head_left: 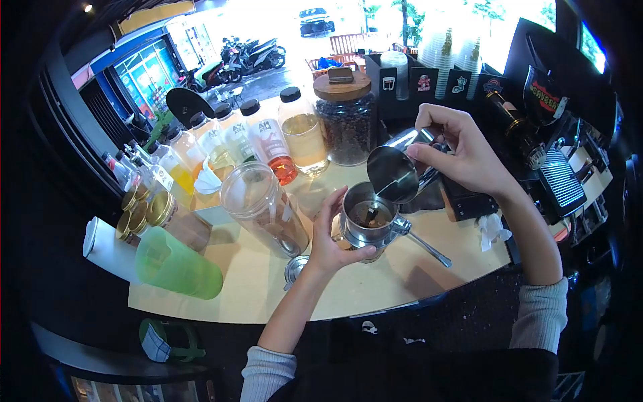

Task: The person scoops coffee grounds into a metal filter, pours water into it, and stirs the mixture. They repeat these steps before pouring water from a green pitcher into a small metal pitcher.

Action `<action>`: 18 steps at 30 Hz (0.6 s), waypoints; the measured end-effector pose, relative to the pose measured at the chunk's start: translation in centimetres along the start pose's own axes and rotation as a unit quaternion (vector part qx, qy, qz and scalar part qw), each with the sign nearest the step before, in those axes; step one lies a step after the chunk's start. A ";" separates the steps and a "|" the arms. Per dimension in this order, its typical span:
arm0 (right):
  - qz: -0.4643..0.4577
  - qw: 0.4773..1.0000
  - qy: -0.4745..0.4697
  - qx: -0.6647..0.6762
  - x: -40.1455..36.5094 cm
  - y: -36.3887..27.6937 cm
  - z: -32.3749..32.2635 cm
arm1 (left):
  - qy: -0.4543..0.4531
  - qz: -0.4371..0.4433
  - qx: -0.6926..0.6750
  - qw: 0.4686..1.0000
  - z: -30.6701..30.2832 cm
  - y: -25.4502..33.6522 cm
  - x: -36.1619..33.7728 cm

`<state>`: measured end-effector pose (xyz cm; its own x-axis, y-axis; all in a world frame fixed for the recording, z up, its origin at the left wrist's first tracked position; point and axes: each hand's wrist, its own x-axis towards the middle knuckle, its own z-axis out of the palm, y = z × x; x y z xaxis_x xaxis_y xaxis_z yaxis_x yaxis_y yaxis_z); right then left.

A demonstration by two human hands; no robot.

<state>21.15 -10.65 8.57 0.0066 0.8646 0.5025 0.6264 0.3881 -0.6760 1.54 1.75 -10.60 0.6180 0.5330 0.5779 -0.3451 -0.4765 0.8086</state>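
Note:
My right hand [459, 149] grips a steel pitcher [394, 171] by its handle side. The pitcher is tilted over a metal drip filter [367, 231], and a thin stream runs from its lip. Dark, wet-looking contents show inside the filter, which sits on a glass mostly hidden below it. My left hand [329, 241] is wrapped round the left side of the filter and glass. To the filter's right lies a spoon [432, 250]. A small metal lid [295, 269] rests left of my left wrist, beside a clear jar [258, 208].
Syrup bottles [269, 144] and a jar of coffee beans [347, 127] line the counter's back. A green pitcher [177, 264] stands at the left near the front edge. Stacked cups [437, 63] are at the back right, with a crumpled tissue [493, 231] at the right edge.

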 end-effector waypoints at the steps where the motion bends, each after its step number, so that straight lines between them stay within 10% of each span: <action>1: 0.001 1.000 0.000 0.000 0.1 -0.2 0.1 | 0.001 -0.002 -0.004 1.000 0.0 0.1 0.0; 18: -0.025 0.998 -0.028 -0.056 0.5 -1.5 0.7 | 0.004 -0.007 -0.003 1.000 0.1 0.2 0.0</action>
<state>19.64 -10.61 9.44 -0.0683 0.8624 0.5016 0.7085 0.3959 -0.5842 1.50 1.54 -10.44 0.6170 0.5450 0.5677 -0.3412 -0.4648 0.8170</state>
